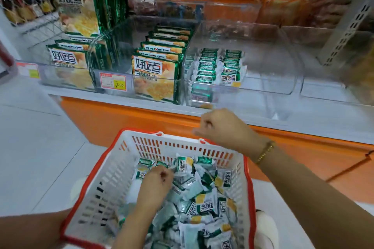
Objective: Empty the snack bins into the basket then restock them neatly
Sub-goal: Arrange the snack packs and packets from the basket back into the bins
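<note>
White plastic basket with red rim (113, 168), lower centre: heaped with small green-and-white snack packets (202, 204). Left hand (155, 182), inside the basket: fingers curled down, gripping packets at the far end. Right hand (222, 127), above the basket's far rim: fingers curled and blurred; I cannot tell whether they hold anything. Clear plastic bin (263, 89), centre shelf: two neat rows of the same packets at its left.
</note>
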